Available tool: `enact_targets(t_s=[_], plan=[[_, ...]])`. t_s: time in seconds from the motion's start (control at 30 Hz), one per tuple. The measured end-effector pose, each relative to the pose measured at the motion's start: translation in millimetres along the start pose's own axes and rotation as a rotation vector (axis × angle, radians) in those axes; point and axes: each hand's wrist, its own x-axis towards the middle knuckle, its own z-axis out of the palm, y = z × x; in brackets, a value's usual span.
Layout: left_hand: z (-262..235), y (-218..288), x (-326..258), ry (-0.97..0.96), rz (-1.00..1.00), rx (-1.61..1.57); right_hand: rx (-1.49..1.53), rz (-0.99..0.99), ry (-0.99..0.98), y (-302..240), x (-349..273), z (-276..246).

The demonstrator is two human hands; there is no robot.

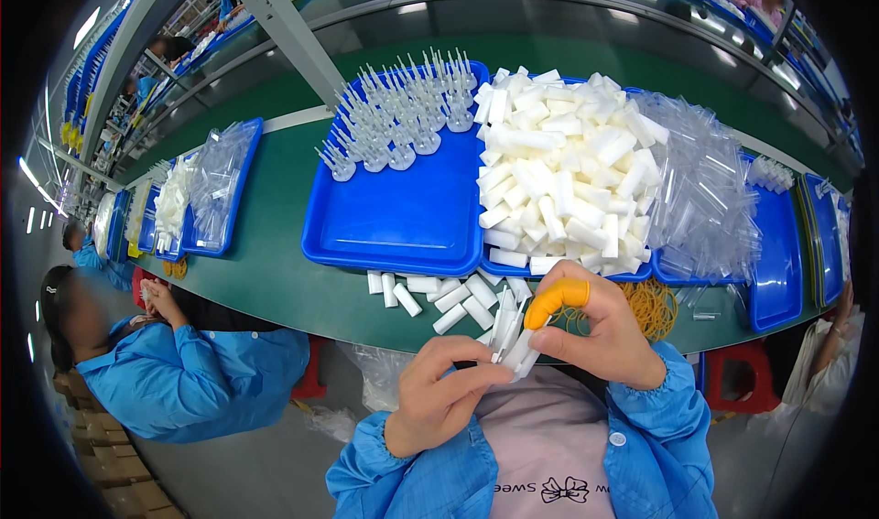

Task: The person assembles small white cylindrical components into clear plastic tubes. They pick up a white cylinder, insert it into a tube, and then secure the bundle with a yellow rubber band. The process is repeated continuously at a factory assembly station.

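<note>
My left hand (pixel 444 393) and my right hand (pixel 595 329) meet in front of my chest, just off the table's near edge. The left fingers pinch the lower end of a clear plastic piece with thin stems (pixel 502 329). Between the thumb and index finger of the right hand is a white foam cylinder (pixel 524 352), set against that piece. A yellow finger cot (pixel 560 297) covers the right index finger. Exactly how the two parts join is hard to see. Loose white foam cylinders (pixel 449 319) lie on the table just beyond my hands.
A blue tray (pixel 394 231) holds upright stemmed plastic parts. Beside it are a heap of white foam pieces (pixel 568 167), clear plastic tubes (pixel 700 189) and rubber bands (pixel 652 308). A person in blue (pixel 183 363) sits at the left, near a red stool (pixel 311 370).
</note>
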Motion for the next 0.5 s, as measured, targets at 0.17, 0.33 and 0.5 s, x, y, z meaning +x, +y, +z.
enact_targets(t_s=[0.17, 0.33, 0.5], plan=[[10.3, -11.4, -14.5, 0.136, -0.069, -0.223, 0.002, 0.001, -0.015, 0.2, 0.7, 0.6], [6.3, -7.1, -9.1, 0.162, -0.116, -0.162, 0.035, 0.044, 0.006, -0.8, 1.5, 0.9], [3.3, -11.6, -11.6, 0.258, -0.063, -0.083, 0.054, -0.052, 0.303, 3.5, 2.4, 10.8]])
